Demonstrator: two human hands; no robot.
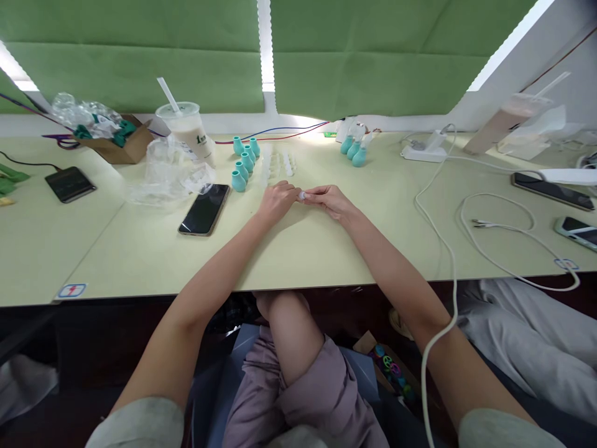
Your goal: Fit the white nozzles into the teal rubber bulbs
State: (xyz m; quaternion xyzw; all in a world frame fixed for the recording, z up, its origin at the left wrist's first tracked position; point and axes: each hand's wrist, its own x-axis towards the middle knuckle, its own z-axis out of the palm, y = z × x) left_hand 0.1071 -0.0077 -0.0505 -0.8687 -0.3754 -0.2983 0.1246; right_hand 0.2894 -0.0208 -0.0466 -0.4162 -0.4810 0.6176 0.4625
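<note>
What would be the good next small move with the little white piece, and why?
Perhaps turn the little white piece slightly with the right hand: its fingertips appear to pinch the piece and hide part of it. The left hand is close enough to steady it, though its exact grip is unclear.

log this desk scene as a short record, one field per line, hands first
right hand: pinching a small white piece
left hand: at that piece's other side, back of hand up, grip hidden
surface: pale yellow table
beyond left hand: rows of small translucent pieces
teal vase-shaped pieces: cluster left of those rows, three more farther right
left of left hand: black smartphone, lying flat
behind smartphone: lidded cup with straw
</note>
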